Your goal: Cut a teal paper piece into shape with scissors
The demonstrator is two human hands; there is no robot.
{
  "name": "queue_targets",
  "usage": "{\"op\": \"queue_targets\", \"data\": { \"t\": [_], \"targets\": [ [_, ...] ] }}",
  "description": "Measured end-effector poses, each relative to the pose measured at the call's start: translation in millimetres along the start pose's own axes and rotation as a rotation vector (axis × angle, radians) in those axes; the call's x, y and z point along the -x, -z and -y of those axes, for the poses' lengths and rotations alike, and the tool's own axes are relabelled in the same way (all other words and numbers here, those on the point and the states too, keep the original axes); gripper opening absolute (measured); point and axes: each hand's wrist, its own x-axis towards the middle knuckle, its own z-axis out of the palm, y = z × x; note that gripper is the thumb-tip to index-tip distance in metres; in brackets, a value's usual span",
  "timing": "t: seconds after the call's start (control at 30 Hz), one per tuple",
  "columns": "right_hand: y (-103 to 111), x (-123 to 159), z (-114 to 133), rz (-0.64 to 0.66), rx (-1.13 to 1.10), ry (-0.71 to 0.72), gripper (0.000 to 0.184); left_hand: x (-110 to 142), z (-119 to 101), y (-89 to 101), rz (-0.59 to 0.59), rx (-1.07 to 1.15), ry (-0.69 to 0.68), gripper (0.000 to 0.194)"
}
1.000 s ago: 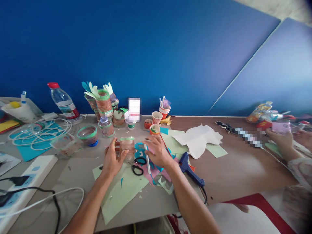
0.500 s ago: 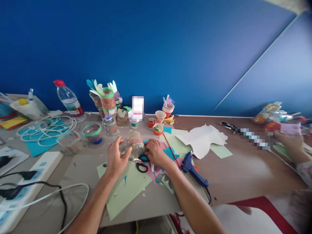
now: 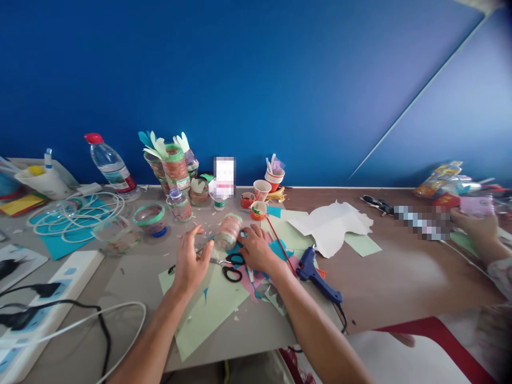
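Observation:
My left hand (image 3: pixel 190 262) holds a small clear jar (image 3: pixel 228 231) with brown wrapping and a green rim. The jar is tipped on its side, and my thumb is at its base. My right hand (image 3: pixel 256 250) lies flat on coloured paper scraps (image 3: pixel 280 249), fingers apart, with its fingertips against the jar's side. Black-handled scissors (image 3: pixel 232 268) lie just below the two hands on a pale green sheet (image 3: pixel 208 309).
A blue glue gun (image 3: pixel 318 276) lies right of my right arm. Decorated jars (image 3: pixel 171 165), a water bottle (image 3: pixel 108 165) and paper cups (image 3: pixel 274 178) stand at the back. At the left are a power strip (image 3: pixel 44 301) and a coiled white cable (image 3: pixel 76 210). Another person's hand (image 3: pixel 476 226) is at the far right.
The jar stood upright in my left hand a second ago and is now tipped over to the right. My right hand has drawn in against it.

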Motion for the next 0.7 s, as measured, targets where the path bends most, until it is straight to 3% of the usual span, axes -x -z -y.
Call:
{"op": "queue_targets", "data": {
  "t": [0.13,0.23,0.37,0.43,0.57,0.7],
  "targets": [
    [-3.8,-1.3,2.1,-0.001,-0.039,-0.016,0.037,0.6,-0.8,-0.1,0.006,-0.011,0.000,0.042],
    [-8.6,-4.3,-2.0,-0.083,-0.139,-0.038,0.028,0.4,-1.4,0.5,0.001,0.000,0.009,0.041],
    [-8.0,-9.5,-15.2,-0.331,-0.582,-0.083,0.013,0.5,-4.4,3.3,0.000,0.056,0.056,0.040],
    [-4.1,-11.0,-22.0,-0.396,-0.788,-0.107,0.007,0.6,-7.8,5.4,0.016,0.123,0.097,0.039],
    [1.2,-8.3,-20.5,-0.381,-1.101,-0.158,0.014,-0.2,-18.6,11.1,0.179,0.436,0.264,0.037],
    [-2.5,-2.7,4.2,-0.281,-1.363,-0.161,0.022,-1.5,-28.3,15.4,0.422,0.689,0.409,0.044]
  ]
}}
